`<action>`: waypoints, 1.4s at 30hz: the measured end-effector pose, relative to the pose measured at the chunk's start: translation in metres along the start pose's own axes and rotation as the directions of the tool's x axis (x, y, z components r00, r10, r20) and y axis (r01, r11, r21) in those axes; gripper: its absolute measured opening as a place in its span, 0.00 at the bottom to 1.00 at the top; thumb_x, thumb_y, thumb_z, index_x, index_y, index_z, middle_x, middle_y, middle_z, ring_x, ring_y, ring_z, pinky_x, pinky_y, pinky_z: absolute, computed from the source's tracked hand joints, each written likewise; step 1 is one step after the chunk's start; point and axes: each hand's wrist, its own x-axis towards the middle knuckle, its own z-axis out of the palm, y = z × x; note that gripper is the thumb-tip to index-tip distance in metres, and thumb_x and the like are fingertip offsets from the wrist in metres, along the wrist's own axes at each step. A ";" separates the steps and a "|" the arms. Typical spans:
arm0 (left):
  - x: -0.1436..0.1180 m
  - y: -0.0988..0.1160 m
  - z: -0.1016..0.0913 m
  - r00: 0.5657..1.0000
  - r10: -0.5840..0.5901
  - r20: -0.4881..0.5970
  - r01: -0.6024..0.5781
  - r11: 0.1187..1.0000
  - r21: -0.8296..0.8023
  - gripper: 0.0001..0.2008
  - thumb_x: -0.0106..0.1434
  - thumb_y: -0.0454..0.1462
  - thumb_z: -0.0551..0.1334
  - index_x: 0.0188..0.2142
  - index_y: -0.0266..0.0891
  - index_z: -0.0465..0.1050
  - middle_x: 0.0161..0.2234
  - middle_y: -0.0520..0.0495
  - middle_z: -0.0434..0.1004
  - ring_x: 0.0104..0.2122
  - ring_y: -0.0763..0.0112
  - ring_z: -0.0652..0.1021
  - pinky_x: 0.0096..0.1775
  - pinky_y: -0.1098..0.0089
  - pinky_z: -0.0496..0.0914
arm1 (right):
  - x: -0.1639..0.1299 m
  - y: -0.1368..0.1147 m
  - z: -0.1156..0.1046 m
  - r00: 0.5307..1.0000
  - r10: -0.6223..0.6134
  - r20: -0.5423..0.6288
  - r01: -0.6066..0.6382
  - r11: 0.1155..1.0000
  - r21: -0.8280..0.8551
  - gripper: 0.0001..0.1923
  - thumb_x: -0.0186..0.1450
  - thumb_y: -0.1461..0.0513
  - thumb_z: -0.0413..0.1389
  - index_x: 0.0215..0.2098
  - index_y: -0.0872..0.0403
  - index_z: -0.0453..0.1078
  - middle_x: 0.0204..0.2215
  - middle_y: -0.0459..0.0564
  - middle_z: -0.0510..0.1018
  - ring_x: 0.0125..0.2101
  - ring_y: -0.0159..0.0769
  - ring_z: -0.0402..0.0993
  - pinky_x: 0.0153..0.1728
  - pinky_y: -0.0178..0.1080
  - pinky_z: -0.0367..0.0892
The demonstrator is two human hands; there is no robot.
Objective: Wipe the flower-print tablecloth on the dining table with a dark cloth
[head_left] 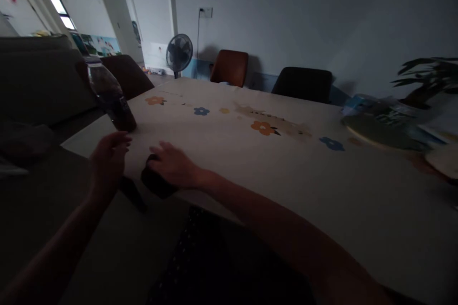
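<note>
Dim table's near edge: right hand covers a dark object, left hand spread beside bottle.

I see a dim living or dining room in a home: a desk under a flower-print cloth, chairs against the wall, a standing fan plugged into a wall socket, a grey sofa, and a potted plant.
</note>
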 end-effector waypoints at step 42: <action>0.071 -0.003 0.144 0.620 -0.040 0.784 -0.629 0.571 0.527 0.29 0.66 0.36 0.48 0.66 0.37 0.59 0.69 0.44 0.55 0.69 0.64 0.57 0.68 0.61 0.52 | -0.337 0.237 -0.110 0.533 0.443 -0.721 -0.558 0.825 0.094 0.24 0.67 0.40 0.44 0.45 0.45 0.71 0.54 0.52 0.74 0.56 0.52 0.70 0.62 0.58 0.62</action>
